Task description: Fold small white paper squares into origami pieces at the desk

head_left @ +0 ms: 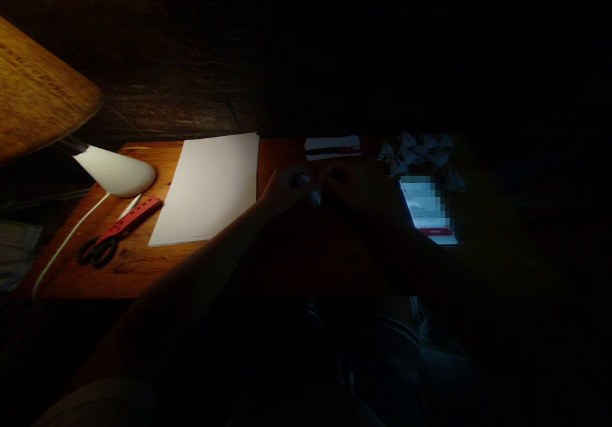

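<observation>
The scene is very dark, lit only by a lamp at the left. My left hand [285, 188] and my right hand [345, 183] meet over the middle of a wooden table [138, 267]. Both are curled around a small piece of white paper [306, 180] that shows between the fingers. Most of that paper is hidden by the hands and the shadow. A stack of white sheets [210, 185] lies just left of my left hand.
A white lamp base [117, 171] with its cord stands at the left under a wooden shade [33, 89]. Red-handled scissors [117, 229] lie beside it. A lit phone [428, 213], crumpled paper [418, 150] and a white card with a pen [333, 148] lie at the right.
</observation>
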### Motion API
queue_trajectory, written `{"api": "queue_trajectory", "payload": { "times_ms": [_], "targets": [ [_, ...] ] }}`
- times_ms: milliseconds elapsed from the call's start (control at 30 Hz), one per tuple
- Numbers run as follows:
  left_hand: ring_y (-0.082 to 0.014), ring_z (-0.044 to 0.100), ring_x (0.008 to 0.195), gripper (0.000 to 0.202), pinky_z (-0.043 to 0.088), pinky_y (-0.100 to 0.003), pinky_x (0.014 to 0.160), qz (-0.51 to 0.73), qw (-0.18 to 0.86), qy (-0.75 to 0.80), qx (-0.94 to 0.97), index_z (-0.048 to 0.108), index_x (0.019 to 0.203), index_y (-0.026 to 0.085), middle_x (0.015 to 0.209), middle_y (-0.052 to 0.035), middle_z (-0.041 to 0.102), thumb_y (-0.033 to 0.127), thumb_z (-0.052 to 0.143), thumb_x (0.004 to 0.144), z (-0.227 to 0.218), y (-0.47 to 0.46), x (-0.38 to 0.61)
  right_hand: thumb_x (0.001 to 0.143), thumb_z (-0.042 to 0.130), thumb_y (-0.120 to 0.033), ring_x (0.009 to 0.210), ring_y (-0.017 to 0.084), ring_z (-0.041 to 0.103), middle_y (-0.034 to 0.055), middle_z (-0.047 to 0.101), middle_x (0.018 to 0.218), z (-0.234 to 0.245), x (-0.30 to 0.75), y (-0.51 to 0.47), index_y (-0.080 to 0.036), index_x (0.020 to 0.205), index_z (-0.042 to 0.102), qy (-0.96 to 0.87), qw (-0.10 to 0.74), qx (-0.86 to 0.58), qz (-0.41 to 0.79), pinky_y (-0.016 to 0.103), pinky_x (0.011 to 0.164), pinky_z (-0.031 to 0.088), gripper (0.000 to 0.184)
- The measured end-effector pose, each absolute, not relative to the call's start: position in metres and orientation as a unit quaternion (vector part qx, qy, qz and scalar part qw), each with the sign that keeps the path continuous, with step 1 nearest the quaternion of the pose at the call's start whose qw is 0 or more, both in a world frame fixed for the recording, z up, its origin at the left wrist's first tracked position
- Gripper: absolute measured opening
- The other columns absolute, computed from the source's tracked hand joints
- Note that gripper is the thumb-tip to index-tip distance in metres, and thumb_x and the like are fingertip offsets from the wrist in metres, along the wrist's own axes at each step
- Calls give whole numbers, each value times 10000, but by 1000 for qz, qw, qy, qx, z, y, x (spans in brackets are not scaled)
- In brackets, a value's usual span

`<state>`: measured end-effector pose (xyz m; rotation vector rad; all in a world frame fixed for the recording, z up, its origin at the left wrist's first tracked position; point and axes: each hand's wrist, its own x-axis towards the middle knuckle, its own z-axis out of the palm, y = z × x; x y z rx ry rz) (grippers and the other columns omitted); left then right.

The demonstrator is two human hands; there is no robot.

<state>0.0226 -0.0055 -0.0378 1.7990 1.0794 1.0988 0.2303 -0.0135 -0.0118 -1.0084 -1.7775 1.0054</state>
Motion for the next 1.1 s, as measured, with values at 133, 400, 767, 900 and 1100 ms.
{"api": "queue_trajectory", "payload": {
  "times_ms": [133,400,767,900,1100],
  "targets": [
    [-159,631,683,530,484,-275,602,450,430,384,681,711,892,196,750,-23,678,725,756,873,-37,-2,21,930,729,-351,828,205,654,39,751,842,-6,231,-16,-225,791,690,-691,422,-427,403,330,787,539,192],
    [-143,656,707,362,526,-256,654,432,454,396,671,753,866,160,790,-27,747,500,868,822,-36,-5,20,995,702,-375,911,230,699,70,792,941,16,236,-25,-204,854,726,-715,381,-470,350,359,851,545,223],
    [-122,611,674,266,446,-224,596,456,452,424,639,784,860,149,752,-6,719,404,840,810,-33,-4,22,973,724,-365,865,218,688,53,788,886,18,234,-26,-212,799,699,-704,394,-466,364,333,782,536,233],
    [-114,595,644,301,428,-219,581,455,455,425,637,742,779,150,713,-1,693,426,856,819,-36,-2,20,950,753,-364,859,214,676,57,786,884,13,234,-24,-207,798,710,-706,395,-464,361,334,787,534,224],
    [-122,610,633,312,435,-222,567,433,454,447,638,737,762,145,698,-13,697,415,872,837,-38,1,17,921,759,-287,830,205,686,45,781,865,8,233,-20,-212,782,698,-693,420,-451,375,344,796,549,169]
  ]
}}
